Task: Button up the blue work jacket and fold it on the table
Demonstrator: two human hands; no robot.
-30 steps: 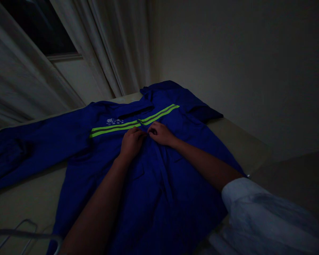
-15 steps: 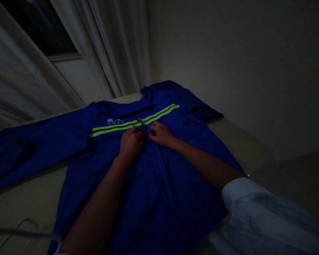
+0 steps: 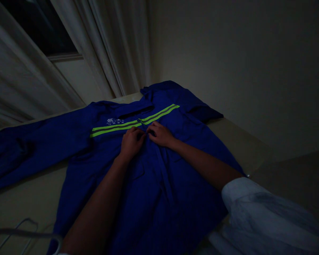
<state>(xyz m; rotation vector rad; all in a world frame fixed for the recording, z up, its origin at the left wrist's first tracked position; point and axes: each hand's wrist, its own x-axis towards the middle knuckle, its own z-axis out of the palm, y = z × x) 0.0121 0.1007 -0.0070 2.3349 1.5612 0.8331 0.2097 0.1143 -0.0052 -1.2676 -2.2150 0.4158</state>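
A dark blue work jacket (image 3: 95, 170) lies spread front side up, with a yellow-green and grey reflective stripe (image 3: 162, 114) across its chest and a white printed logo above it. My left hand (image 3: 132, 142) and my right hand (image 3: 159, 134) meet at the front opening, just below the stripe. The fingers of each are curled and pinched on the jacket's front edges. Whether a button or other fastener sits between the fingertips is too dark to see. Below my hands the front placket (image 3: 163, 170) runs down towards me, slightly parted.
The jacket rests on a pale table (image 3: 241, 141), whose right corner lies beyond the jacket. A white cable (image 3: 23, 232) loops at the lower left. Long curtains (image 3: 122, 46) hang behind the table beside a dark window, and a plain wall (image 3: 228, 63) stands on the right.
Both hands stay at the same place on the jacket's front, with only slight finger shifts. The right fingertips have come a little closer to the left hand.
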